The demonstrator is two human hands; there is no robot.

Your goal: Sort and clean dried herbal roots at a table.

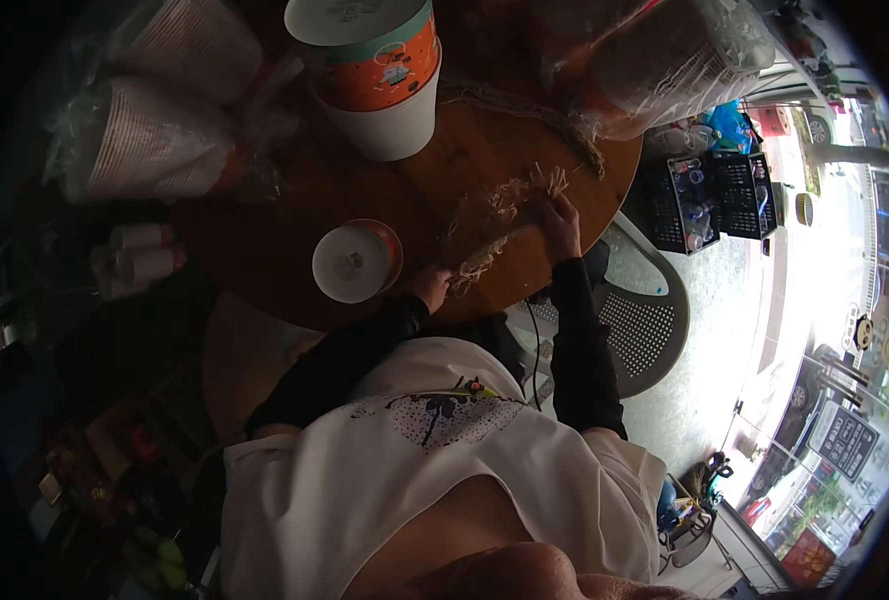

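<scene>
A loose, tangled bundle of thin pale strands point(490, 235), like raffia or shredded paper, lies across the round wooden table point(395, 195) in front of me. My left hand point(432, 287) is closed at its near end, by the table's edge. Farther right, my right hand point(561, 228) grips the other end, with frayed tips sticking out past the fingers. Just left of my left hand is an orange and white paper cup point(353, 262), its pale round face toward me. Dim light hides the exact finger positions.
Behind the cup rises a stack of large paper buckets point(390, 75). Plastic-wrapped cup stacks lie at the far left point(150, 140) and far right point(675, 65). More strands point(525, 108) trail along the back. Right of the table are a perforated chair point(640, 325) and black crates point(700, 205) with bottles.
</scene>
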